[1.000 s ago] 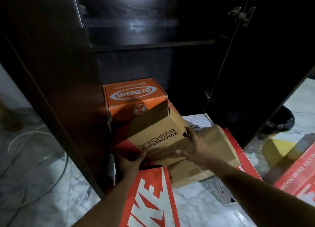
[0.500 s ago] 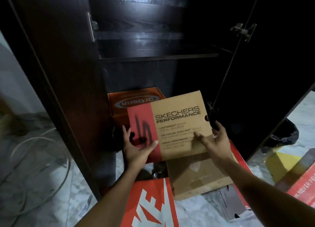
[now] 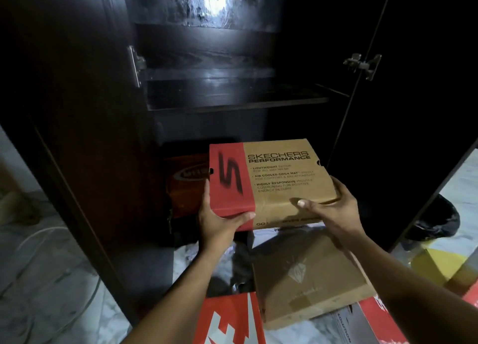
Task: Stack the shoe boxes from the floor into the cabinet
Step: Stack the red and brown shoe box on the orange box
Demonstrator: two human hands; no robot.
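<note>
Red-and-tan cardboard shoe box at frame centre, held in the air before the open dark wooden cabinet. Left hand cups the red near corner, thumb along the front edge. Right hand grips the tan end, thumb on the lid, fingers curled round the side. Orange shoe box sits inside, behind and left. Probably light, stiff but crushable; best held at both short ends, base supported.

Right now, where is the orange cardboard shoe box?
In the head view, the orange cardboard shoe box sits low inside the dark wooden cabinet, left of centre, partly hidden behind the raised red-and-tan Skechers box.
</note>
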